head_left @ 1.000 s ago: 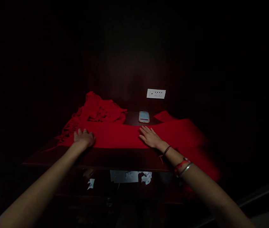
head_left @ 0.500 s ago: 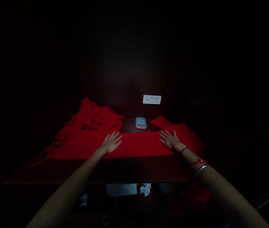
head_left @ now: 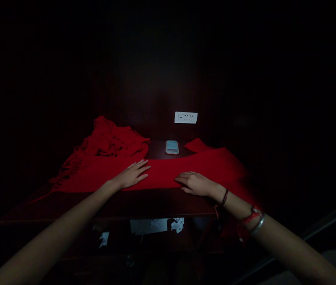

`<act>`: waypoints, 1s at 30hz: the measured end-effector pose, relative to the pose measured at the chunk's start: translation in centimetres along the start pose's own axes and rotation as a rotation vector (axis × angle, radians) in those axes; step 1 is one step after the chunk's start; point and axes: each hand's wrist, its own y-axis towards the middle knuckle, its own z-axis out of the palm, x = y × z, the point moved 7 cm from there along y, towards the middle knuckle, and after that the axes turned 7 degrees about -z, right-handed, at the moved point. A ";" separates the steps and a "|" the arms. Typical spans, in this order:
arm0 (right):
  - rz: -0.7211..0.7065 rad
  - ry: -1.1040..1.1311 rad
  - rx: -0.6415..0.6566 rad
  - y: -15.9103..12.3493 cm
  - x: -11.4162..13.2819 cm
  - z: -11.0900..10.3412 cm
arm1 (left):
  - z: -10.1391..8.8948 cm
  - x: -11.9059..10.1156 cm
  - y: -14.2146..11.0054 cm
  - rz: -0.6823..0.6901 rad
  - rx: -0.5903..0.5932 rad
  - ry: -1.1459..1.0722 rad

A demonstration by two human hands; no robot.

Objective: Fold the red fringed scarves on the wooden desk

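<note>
A red scarf [head_left: 164, 173] with a fringed left end lies in a long strip across the dark table. My left hand [head_left: 132, 174] rests flat on its middle-left part, fingers stretched and apart, a ring on one finger. On the right part of the strip lies my right hand [head_left: 196, 183], turned inward. Its fingers are extended close together and its thumb is apart, near the scarf's front edge. No cloth shows gripped in either hand. Behind the strip on the left is a crumpled heap of red fringed cloth [head_left: 117, 140].
A lit phone [head_left: 172, 147] lies behind the scarf, below a white wall socket [head_left: 186, 117]. More red cloth [head_left: 224, 160] spreads at the right and hangs over the edge. White papers [head_left: 148, 225] sit below the table's front edge [head_left: 75, 219]. Surroundings are very dark.
My right hand has moved left along the scarf and turned inward, its fingers closer together. My left hand has turned slightly, staying flat on the cloth. The view has shifted a little.
</note>
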 end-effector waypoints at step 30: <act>0.196 -0.148 -0.016 8.8 3.9 0.9 | -3.7 0.6 -4.2 0.011 0.025 0.257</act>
